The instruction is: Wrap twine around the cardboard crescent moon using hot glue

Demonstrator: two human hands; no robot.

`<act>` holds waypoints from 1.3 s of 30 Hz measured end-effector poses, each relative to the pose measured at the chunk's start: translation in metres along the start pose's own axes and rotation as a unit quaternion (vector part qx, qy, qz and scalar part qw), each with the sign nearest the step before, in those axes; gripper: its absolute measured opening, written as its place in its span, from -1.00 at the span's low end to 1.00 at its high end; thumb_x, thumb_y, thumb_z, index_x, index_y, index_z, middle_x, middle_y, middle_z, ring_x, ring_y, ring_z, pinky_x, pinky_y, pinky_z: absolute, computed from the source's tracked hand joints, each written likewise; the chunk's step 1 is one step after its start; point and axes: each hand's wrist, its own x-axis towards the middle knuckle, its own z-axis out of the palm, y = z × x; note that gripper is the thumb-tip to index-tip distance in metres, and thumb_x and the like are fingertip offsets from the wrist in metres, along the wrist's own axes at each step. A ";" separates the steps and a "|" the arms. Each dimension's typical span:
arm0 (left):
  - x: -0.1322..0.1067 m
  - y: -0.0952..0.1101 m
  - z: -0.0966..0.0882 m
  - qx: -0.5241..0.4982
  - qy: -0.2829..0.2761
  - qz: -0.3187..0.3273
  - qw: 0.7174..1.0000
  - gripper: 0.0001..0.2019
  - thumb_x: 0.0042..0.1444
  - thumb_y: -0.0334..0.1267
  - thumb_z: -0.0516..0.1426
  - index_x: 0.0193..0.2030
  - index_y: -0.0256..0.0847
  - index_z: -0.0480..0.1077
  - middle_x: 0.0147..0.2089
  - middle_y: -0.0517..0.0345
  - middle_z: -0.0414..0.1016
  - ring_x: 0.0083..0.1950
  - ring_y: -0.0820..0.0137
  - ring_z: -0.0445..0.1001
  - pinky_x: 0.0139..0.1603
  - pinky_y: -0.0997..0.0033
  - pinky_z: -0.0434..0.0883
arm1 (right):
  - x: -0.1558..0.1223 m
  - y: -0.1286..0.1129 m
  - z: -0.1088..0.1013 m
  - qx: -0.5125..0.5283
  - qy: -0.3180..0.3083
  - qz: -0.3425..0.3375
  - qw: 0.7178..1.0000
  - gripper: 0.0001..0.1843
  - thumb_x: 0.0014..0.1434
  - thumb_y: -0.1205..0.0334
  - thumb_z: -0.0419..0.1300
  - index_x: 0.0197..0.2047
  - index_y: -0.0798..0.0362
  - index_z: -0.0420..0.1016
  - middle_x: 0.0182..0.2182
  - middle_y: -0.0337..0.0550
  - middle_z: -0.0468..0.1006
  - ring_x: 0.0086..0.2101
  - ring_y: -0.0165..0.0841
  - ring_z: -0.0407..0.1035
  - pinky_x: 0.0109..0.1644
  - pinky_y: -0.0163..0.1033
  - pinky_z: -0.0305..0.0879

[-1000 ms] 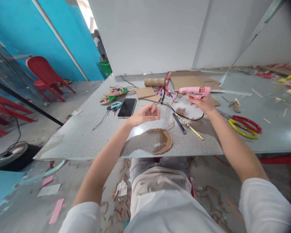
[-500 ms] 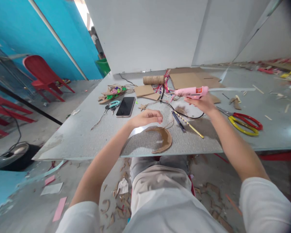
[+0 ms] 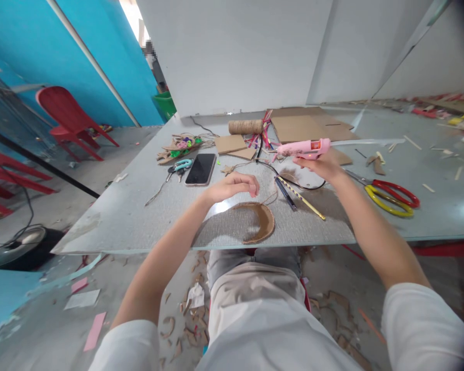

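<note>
My right hand is closed around the handle of a pink hot glue gun. Its nozzle points left, and a long clear glue stick extends from its back. My left hand hovers loosely bent over the table, its fingers curving down with nothing visible in them. Just below it lies a brown cardboard crescent with twine along its outer edge; a loose strand of twine trails from its top. A dark pen and a yellow patterned pencil lie between my hands.
Red-and-yellow-handled scissors lie right of my right arm. A phone, blue-handled snips, a twine roll and cardboard sheets are farther back. The gun's black cable loops across the table.
The glue gun and my right hand have shifted very slightly left and down. My left hand and the crescent stay almost where they were.
</note>
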 end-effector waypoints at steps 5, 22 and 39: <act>-0.001 0.002 0.002 -0.018 -0.016 0.006 1.000 -0.72 0.01 -0.12 0.27 -0.51 -0.28 0.38 -0.39 0.14 0.42 -0.35 0.47 0.36 -0.27 0.43 0.30 | -0.003 -0.006 0.000 0.009 -0.014 0.006 1.000 -0.69 -0.07 -0.04 0.33 -0.39 0.01 0.46 -0.43 -0.09 0.55 -0.32 -0.23 0.42 -0.32 -0.20 0.30; -0.002 0.014 0.017 -0.218 0.070 0.157 0.961 -0.73 -0.08 -0.14 0.11 -0.66 -0.25 0.26 -0.49 0.13 0.25 -0.38 0.38 0.35 -0.31 0.30 0.29 | -0.002 -0.006 -0.001 -0.028 0.024 0.021 0.999 -0.67 -0.14 -0.05 0.33 -0.44 0.02 0.42 -0.47 -0.11 0.52 -0.38 -0.23 0.37 -0.37 -0.20 0.27; -0.001 0.016 0.019 -0.150 0.120 0.086 0.978 -0.55 -0.24 -0.03 0.23 -0.64 -0.17 0.00 -0.53 0.19 0.15 -0.43 0.42 0.23 -0.32 0.23 0.32 | -0.004 -0.009 -0.001 -0.044 0.022 0.038 0.998 -0.67 -0.10 -0.03 0.36 -0.44 0.01 0.39 -0.52 -0.11 0.46 -0.37 -0.24 0.34 -0.36 -0.21 0.22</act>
